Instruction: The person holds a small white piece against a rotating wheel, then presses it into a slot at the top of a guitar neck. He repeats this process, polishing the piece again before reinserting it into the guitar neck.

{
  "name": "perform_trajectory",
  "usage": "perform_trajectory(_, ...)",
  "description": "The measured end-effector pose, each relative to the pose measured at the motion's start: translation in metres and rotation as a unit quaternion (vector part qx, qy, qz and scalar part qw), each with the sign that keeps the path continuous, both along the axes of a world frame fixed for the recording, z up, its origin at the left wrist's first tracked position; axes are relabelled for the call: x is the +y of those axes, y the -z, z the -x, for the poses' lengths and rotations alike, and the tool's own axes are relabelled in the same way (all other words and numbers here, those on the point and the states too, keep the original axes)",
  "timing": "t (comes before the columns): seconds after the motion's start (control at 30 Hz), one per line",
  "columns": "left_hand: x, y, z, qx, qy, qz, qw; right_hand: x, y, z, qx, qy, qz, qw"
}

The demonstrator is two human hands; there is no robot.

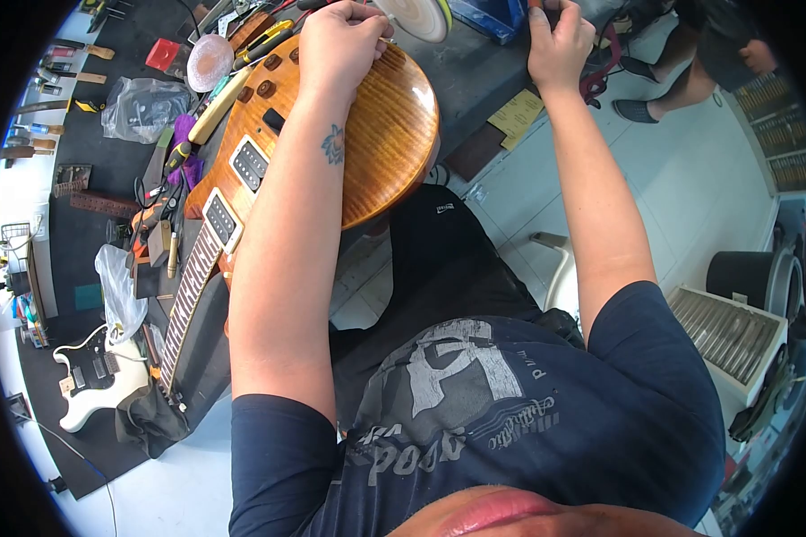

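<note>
An amber flame-top electric guitar [394,125] lies on the dark workbench [475,67], its neck [188,295] running down to the left. My left hand [340,40] rests on the body's far edge near the brown knobs [267,88], fingers curled over the rim. My right hand [560,45] is closed around a dark object at the bench's top edge; what that object is stays hidden by the fingers. Two pickups [249,164] sit below my left forearm.
A white round pad [416,18] lies just beyond my left hand. Tools, a clear bag [143,107] and a round lid [210,61] crowd the bench's left side. A white guitar [94,376] lies lower left. Another person's legs [681,80] are at the upper right.
</note>
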State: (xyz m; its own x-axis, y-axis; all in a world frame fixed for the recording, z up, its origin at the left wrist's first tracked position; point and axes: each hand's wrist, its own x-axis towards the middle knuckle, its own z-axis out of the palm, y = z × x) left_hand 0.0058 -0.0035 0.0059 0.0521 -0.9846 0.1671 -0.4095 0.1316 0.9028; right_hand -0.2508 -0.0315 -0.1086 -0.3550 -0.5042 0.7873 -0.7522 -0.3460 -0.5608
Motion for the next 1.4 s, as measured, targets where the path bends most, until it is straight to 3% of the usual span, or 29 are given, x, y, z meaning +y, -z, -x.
perform_trajectory(1.3, 0.0005, -0.0005, 0.0003, 0.022, -0.006, -0.004, 1.0, 0.0015, -0.0003, 0.0014, 0.008, -0.016, 0.016, 1.0)
perform_trajectory(1.4, -0.0003, -0.0002, -0.0003, 0.018, -0.01, -0.004, 1.0, -0.0008, 0.0016, 0.0043, 0.061, -0.005, 0.026, 0.998)
